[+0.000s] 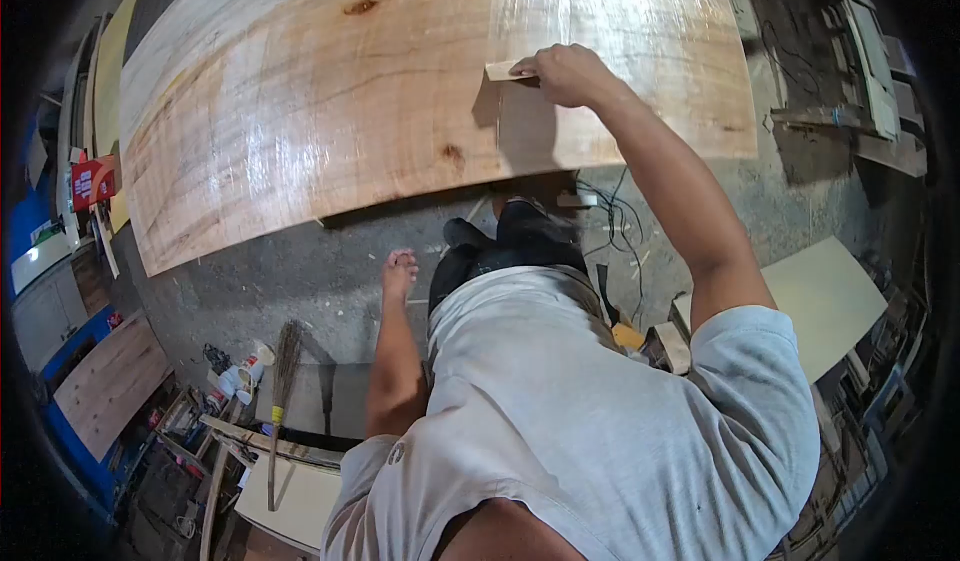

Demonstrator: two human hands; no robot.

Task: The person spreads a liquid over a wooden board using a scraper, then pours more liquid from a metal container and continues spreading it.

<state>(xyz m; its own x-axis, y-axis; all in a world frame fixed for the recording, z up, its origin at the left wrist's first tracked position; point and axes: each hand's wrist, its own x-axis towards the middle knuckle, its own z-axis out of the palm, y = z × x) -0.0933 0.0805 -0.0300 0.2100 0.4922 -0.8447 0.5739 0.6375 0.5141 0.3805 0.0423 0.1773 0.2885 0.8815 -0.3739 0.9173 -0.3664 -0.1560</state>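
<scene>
A large plywood sheet (330, 111) spreads out in front of me, its surface wet and glossy with streaks of a clear coating. My right hand (572, 73) reaches out over it, fingers closed on a small flat wooden spreader (505, 71). The spreader's edge is close over the wet face, and its shadow falls beside it. Down at my left side hangs my left hand (400, 273), fingers loosely curled with nothing in them, apart from the sheet's near edge.
Black cables (620, 221) lie on the concrete floor (260, 296) near my feet. A broom (284, 371) leans at lower left, by white containers (245, 373). A red box (95, 183) stands left of the sheet. Pale boards (825, 301) lie at right.
</scene>
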